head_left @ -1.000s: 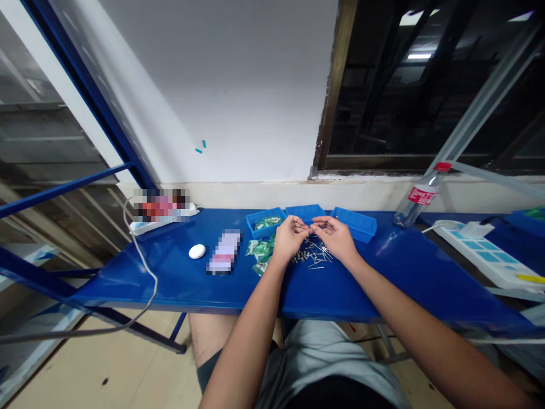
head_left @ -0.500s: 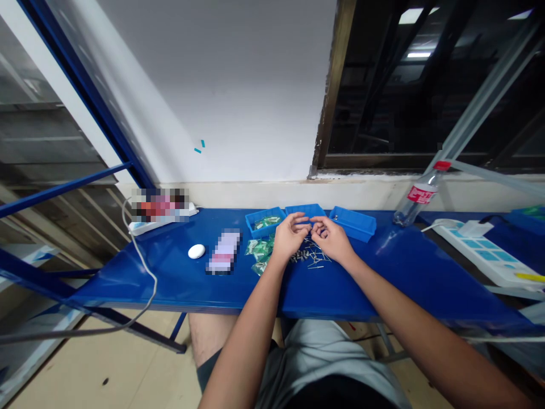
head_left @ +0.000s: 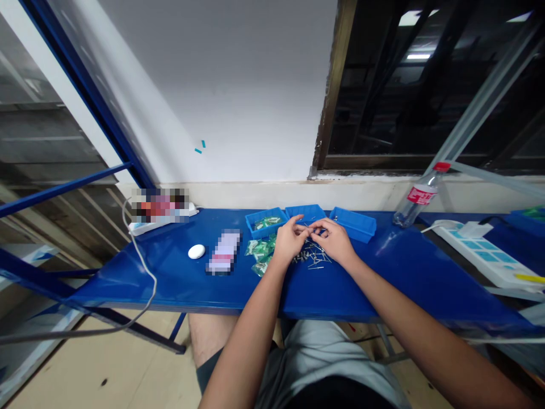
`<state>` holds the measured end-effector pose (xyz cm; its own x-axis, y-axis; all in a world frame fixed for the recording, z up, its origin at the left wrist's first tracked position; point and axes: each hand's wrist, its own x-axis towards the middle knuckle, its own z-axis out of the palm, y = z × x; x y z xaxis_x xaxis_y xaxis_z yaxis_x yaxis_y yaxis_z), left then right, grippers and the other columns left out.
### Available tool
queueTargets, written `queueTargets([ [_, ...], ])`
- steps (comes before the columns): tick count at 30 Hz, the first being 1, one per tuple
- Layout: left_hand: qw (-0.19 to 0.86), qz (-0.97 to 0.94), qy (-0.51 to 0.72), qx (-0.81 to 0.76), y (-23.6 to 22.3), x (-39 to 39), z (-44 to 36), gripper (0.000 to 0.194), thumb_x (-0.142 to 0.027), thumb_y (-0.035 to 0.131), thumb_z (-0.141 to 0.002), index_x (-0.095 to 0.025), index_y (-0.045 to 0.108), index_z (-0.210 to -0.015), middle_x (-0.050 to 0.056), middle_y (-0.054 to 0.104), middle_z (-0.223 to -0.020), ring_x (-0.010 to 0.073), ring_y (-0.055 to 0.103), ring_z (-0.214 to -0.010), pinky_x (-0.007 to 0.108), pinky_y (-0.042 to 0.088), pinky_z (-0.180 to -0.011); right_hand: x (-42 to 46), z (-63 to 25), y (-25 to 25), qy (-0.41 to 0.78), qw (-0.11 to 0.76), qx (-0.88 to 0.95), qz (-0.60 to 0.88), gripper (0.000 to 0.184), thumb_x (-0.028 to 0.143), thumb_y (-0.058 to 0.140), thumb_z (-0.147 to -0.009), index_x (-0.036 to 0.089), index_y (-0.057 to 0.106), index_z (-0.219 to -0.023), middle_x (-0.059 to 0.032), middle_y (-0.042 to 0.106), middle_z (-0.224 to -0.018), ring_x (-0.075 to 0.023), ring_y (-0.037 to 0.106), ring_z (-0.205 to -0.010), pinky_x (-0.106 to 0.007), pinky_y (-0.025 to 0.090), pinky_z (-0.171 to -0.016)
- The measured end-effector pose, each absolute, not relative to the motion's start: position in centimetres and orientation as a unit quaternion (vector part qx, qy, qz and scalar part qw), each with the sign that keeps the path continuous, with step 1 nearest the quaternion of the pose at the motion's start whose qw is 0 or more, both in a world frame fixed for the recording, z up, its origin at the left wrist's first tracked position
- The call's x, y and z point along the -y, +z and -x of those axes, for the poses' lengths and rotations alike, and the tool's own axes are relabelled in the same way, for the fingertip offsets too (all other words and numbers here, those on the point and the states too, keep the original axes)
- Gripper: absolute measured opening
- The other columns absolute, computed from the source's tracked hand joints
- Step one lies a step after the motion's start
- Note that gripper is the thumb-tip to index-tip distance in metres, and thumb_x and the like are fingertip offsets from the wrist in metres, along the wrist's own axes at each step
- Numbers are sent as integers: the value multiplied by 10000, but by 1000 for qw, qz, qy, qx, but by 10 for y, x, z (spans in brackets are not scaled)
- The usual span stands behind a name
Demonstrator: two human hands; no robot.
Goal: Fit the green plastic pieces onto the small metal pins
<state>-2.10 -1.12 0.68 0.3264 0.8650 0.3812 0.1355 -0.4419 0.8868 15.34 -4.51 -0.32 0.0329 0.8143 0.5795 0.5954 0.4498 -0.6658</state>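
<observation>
My left hand (head_left: 291,237) and my right hand (head_left: 331,238) meet fingertip to fingertip above a pile of small metal pins (head_left: 315,257). Both are pinched closed; whatever sits between the fingers is too small to name. Shorter metal pieces (head_left: 300,257) lie at the left of the pile, partly covered by my left hand. Green-and-clear small plastic bags (head_left: 260,250) lie left of my left hand. Behind the hands stand three blue trays: the left tray (head_left: 255,232) holds similar bags, the middle tray (head_left: 304,211) is partly hidden, and the right tray (head_left: 357,228) is beyond my right hand.
On the blue table (head_left: 162,278) lie a white oval case (head_left: 196,251) and a blurred-out phone-like object (head_left: 224,253). A plastic bottle (head_left: 419,196) with a red cap stands back right, near a white power strip (head_left: 485,255). A grey cable (head_left: 147,267) hangs over the left side.
My fingers shift slightly. The left fingers rise and draw closed, and the right fingers curl in and come back against the left fingertips. The things on the table stay in place.
</observation>
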Motion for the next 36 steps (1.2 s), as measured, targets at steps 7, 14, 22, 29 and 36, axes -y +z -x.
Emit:
queueTargets([
  [7,379,-694,482,-377,6,7,22,509,-126,743,-856,-183,626,-1349,59,826,-960,227,793,-921,365,617,-891,44,-150,-7,161,524,670,501,254,260,648,-875,221,729,-1113,-86,738,-1071,-207,705,-867,-311,587,-672],
  [14,351,-715,480,-368,6,8,23,517,-51,724,-820,-205,649,-1307,32,822,-931,215,789,-891,348,613,-885,48,-148,-2,161,520,677,496,229,404,655,-946,230,755,-1057,-88,719,-1037,-225,703,-894,-342,608,-734],
  [22,288,-786,427,-342,2,8,26,535,-55,686,-857,-227,625,-1360,26,816,-993,207,780,-925,307,600,-869,52,-149,3,73,467,717,513,193,394,636,-964,224,713,-915,-53,661,-855,-188,614,-701,-316,514,-627],
  [29,225,-833,384,-328,5,13,26,519,-140,685,-906,-249,603,-1406,29,819,-1039,233,778,-957,322,584,-891,55,-150,5,61,440,732,518,142,325,633,-950,228,629,-846,-33,636,-811,-188,584,-696,-317,470,-660],
  [36,342,-744,489,-301,7,10,21,428,-196,689,-930,-211,628,-1353,57,797,-1032,196,761,-943,309,602,-865,47,-160,0,136,502,666,534,319,442,488,-1034,226,670,-887,-49,710,-822,-210,655,-744,-328,503,-695],
])
